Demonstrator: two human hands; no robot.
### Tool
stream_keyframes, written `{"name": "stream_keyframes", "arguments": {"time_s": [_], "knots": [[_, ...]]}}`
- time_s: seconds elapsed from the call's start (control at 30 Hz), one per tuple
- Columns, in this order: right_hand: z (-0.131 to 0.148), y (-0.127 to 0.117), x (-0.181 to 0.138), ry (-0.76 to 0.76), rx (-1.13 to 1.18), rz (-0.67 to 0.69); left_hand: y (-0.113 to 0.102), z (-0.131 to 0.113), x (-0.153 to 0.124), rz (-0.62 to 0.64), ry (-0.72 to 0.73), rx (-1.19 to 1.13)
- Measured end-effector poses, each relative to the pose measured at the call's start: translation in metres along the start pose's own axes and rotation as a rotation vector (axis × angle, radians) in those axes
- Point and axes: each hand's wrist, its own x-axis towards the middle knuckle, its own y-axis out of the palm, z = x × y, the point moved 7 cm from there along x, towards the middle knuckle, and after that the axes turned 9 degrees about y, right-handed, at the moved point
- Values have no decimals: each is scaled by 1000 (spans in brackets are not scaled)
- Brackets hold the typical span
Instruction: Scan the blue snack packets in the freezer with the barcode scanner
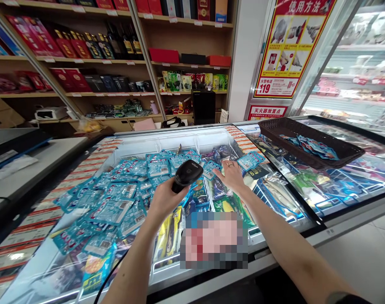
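Observation:
My left hand (163,198) is wrapped round the handle of a black barcode scanner (187,174), whose head points away over the open chest freezer (192,137). A cable runs down from the scanner along my forearm. My right hand (232,174) reaches into the freezer with a ring on one finger. Its fingers lie spread and flat on the blue frozen packets (211,168) near a wire divider (208,190). A heap of the same blue packets (116,198) fills the freezer's left part. Darker and yellow packets (225,202) lie under my right wrist.
A dark woven basket (309,141) holding a few blue packets rests on the freezer's glass lid at right. A counter (37,164) stands at left. Shelves of boxes and bottles (94,46) line the back wall. A glass-door fridge (353,63) is at far right.

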Motion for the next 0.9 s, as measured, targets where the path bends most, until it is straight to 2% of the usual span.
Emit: {"name": "stream_keyframes", "arguments": {"time_s": [0.13, 0.23, 0.33, 0.5, 0.6, 0.73, 0.9], "knots": [[1, 6, 0, -1, -22, 29, 1, 0, 1, 4, 3, 18], [-7, 9, 6, 70, 58, 58, 0, 0, 1, 1, 3, 27], [-20, 10, 14, 159, 250, 65, 0, -1, 1, 4, 3, 15], [-38, 17, 18, 305, 778, 130, 0, -3, 0, 21, 1, -7], [-46, 17, 17, 382, 1005, 123, 0, -3, 0, 24, 3, -26], [-48, 17, 16, 410, 1152, 101, 2, 0, -2, 53, -26, -127], [-50, 19, 17, 400, 1222, 80, 8, -1, -4, 134, -43, -283]]}}
